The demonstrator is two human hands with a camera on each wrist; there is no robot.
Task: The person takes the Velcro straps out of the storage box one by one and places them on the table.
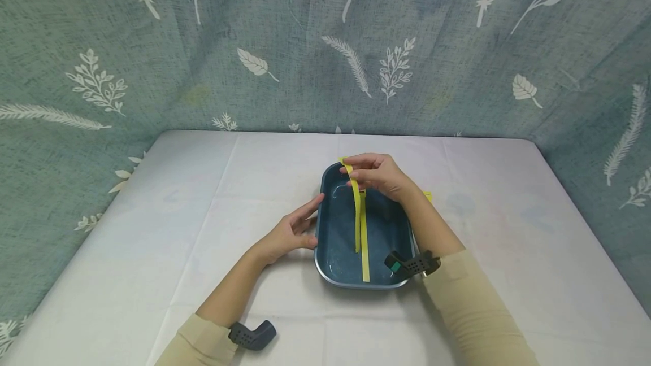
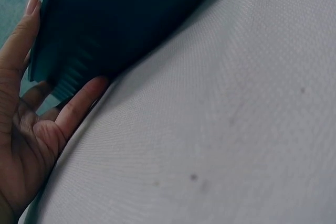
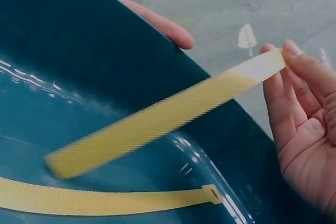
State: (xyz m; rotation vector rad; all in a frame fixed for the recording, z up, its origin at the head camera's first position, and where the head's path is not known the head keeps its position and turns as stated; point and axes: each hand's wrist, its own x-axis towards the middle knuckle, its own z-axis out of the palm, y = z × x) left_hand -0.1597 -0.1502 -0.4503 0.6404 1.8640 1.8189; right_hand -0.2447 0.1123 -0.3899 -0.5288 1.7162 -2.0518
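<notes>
White tablecloth [image 1: 254,162]; right hand [image 1: 382,176] pinches a yellow strap [image 3: 152,116] hanging lengthwise over the teal tray [image 1: 338,264]; unclenched left hand [image 1: 289,233] touches its left side.

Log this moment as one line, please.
right grip: pinches strip over tray | left grip: touches tray | another strip: lies in tray

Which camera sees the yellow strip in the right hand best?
The right wrist view: the held strip looks big, stretching from the right hand. The head view shows it small and thin; the left wrist doesn't.
</notes>
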